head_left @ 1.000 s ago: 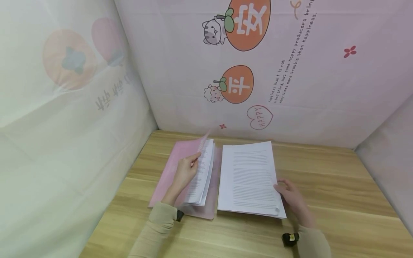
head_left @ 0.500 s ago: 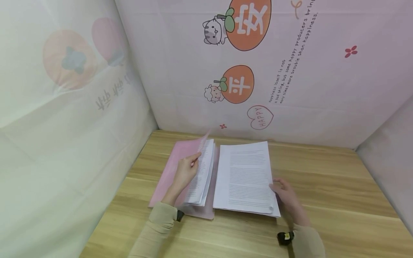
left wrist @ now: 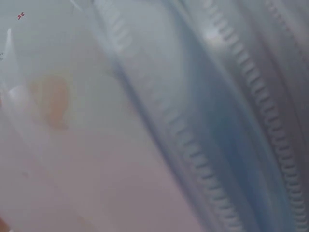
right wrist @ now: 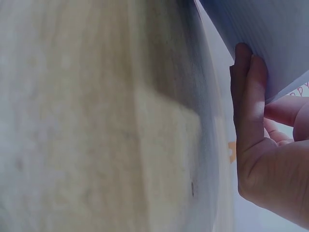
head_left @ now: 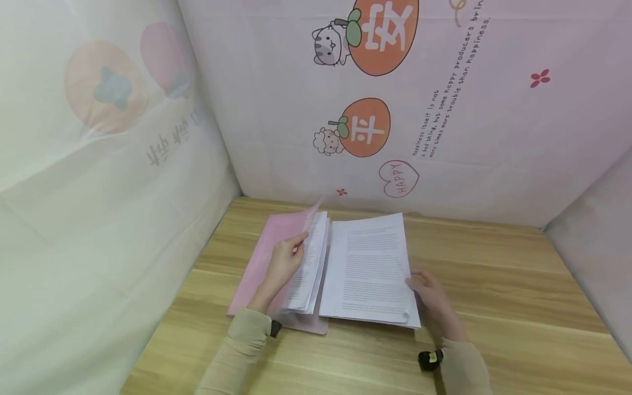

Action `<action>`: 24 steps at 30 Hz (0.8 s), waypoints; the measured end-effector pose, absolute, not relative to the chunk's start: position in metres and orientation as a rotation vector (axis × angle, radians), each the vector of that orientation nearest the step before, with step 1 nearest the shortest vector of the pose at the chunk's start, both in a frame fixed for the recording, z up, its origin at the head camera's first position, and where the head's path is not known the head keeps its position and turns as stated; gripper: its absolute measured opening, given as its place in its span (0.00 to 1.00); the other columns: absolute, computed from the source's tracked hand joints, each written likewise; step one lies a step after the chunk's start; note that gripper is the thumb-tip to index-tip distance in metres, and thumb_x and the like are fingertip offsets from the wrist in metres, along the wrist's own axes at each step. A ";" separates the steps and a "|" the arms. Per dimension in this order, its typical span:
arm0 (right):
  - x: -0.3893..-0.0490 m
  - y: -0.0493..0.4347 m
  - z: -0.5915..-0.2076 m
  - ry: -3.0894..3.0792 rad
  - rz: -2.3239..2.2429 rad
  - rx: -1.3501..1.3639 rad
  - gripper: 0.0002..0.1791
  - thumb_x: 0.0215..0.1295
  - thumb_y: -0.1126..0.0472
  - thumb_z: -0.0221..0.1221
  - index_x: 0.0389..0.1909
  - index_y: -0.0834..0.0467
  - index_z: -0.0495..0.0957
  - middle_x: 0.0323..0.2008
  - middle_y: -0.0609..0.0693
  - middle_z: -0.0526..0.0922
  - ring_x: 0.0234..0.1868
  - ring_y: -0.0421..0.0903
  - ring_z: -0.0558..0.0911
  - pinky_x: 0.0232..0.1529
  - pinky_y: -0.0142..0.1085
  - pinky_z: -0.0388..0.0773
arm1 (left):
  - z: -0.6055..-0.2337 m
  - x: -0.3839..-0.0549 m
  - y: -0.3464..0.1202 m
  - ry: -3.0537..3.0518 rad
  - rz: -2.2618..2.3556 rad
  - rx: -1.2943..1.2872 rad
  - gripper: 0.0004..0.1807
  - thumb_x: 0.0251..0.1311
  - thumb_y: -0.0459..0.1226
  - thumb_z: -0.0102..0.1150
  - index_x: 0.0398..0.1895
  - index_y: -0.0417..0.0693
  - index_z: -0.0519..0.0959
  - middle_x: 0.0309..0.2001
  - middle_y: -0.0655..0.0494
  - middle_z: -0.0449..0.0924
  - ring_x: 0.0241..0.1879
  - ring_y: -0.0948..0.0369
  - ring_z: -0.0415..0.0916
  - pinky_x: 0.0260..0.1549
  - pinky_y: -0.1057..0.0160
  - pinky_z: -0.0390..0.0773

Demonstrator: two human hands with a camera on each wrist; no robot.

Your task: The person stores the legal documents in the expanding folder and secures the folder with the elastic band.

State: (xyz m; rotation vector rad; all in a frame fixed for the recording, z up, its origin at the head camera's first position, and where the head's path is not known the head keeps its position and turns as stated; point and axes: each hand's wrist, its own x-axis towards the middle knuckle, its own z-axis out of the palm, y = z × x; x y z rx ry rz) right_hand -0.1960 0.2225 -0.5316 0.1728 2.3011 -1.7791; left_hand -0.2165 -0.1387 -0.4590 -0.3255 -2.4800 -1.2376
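A pink folder lies on the table with its cover lifted partway. My left hand pinches the edge of that cover. Printed sheets show inside the folder, under the raised cover. To the right, my right hand grips a stack of printed paper by its right edge, thumb on top and fingers below. The stack's left edge overlaps the folder's right side, and its lower right corner curls slightly. In the right wrist view, the fingers press against the paper's underside. Blurred translucent plastic with ridged strips fills the left wrist view.
The wooden table extends to both sides and in front of the papers. A white fabric wall with cartoon prints stands right behind, and another fabric wall rises at the left. A black camera sits at the right wrist.
My right hand has slid the paper stack leftward, from beside the folder to over its right side. My left hand has kept the cover raised in the same place.
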 end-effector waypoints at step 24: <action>-0.193 0.220 -0.522 2.404 -1.657 0.205 0.24 0.74 0.59 0.52 0.64 0.67 0.65 0.29 0.43 0.83 0.28 0.38 0.80 0.33 0.31 0.76 | -0.458 -0.217 -0.140 -2.470 -1.235 -0.351 0.18 0.60 0.24 0.53 0.53 0.32 0.82 0.50 0.37 0.84 0.32 0.57 0.78 0.26 0.72 0.76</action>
